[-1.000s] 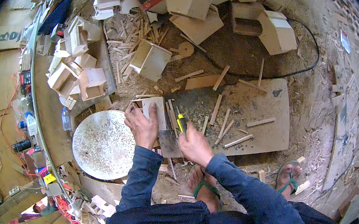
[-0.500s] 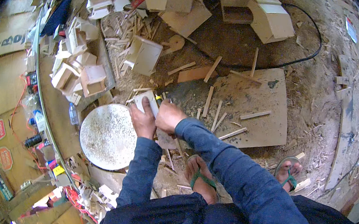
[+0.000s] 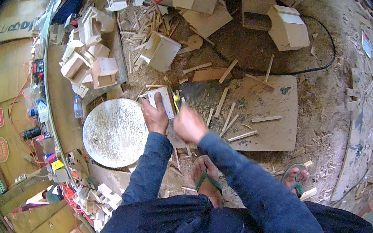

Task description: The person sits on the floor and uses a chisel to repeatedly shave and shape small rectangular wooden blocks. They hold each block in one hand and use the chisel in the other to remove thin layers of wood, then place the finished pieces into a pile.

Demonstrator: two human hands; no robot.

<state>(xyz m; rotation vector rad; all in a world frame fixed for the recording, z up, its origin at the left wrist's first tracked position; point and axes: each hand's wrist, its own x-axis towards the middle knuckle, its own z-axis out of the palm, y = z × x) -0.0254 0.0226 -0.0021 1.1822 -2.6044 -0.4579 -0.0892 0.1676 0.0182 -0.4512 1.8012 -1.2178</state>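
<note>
My left hand [image 3: 155, 118] grips a small pale wooden box [image 3: 166, 100], thumb lying over its white face. My right hand [image 3: 189, 125] is closed around a slim hand tool [image 3: 176, 104] with a yellow part; its exact kind is hidden by the fingers and blur. The tool is close beside the right edge of the box. Below and left of the box stands a round, speckled white disc-shaped top [image 3: 112, 132]. Thin wooden strips [image 3: 221, 102] lie to the right of my hands.
A flat board [image 3: 266, 127] lies on the dusty ground at right. Several wooden boxes [image 3: 104, 72] are piled at left, with more [image 3: 289, 28] at the back. A black cable [image 3: 331, 53] loops at the back right. My sandalled feet [image 3: 208, 181] are near.
My right hand has shifted rightward and a little down relative to the box. More of the box's edge shows between my hands. The whole view has tilted slightly.
</note>
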